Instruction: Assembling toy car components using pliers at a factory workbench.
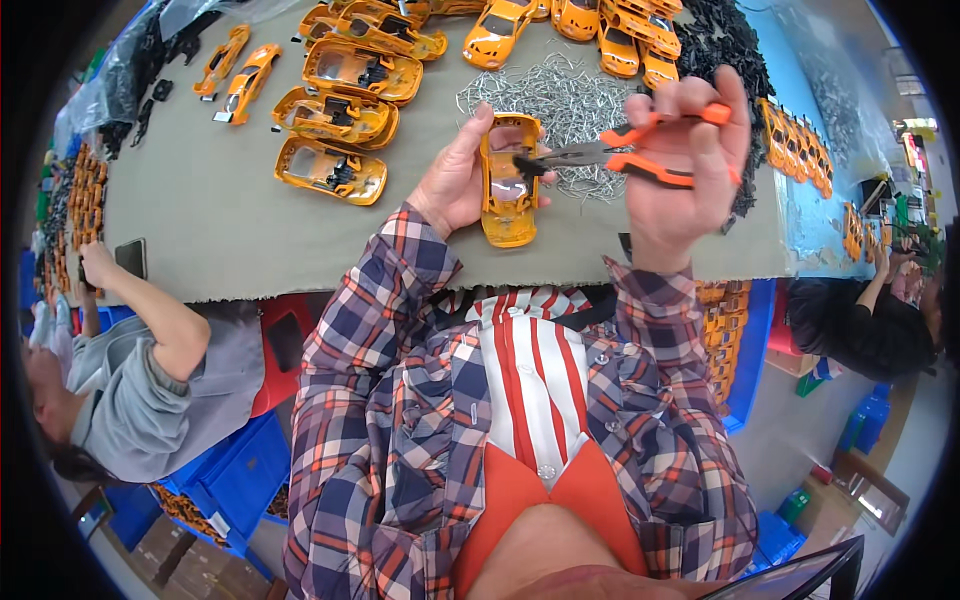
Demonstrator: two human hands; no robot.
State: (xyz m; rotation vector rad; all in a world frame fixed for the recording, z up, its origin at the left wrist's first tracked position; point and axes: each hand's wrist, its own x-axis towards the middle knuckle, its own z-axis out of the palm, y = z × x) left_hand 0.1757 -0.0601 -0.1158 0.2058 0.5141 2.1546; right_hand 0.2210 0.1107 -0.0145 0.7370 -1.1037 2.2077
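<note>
My left hand (452, 182) holds an orange-yellow toy car body shell (511, 225) over the table's near side, hollow inside facing up. My right hand (690, 180) is closed around needle-nose pliers (580, 156) with orange and black handles. The jaws reach into the middle of the shell from the right. At their tips is a small black part (527, 167); whether the jaws grip it or only touch it I cannot tell. Just beyond my hands lies a heap of thin bent metal wires (535, 85).
Upturned car shells with black parts inside (330, 172) are stacked at left. Finished-looking orange cars (497, 30) stand at the back. Black plastic parts (735, 60) are heaped behind my right hand. Co-workers sit at left, in a grey top (140, 400), and at right, in black (860, 320).
</note>
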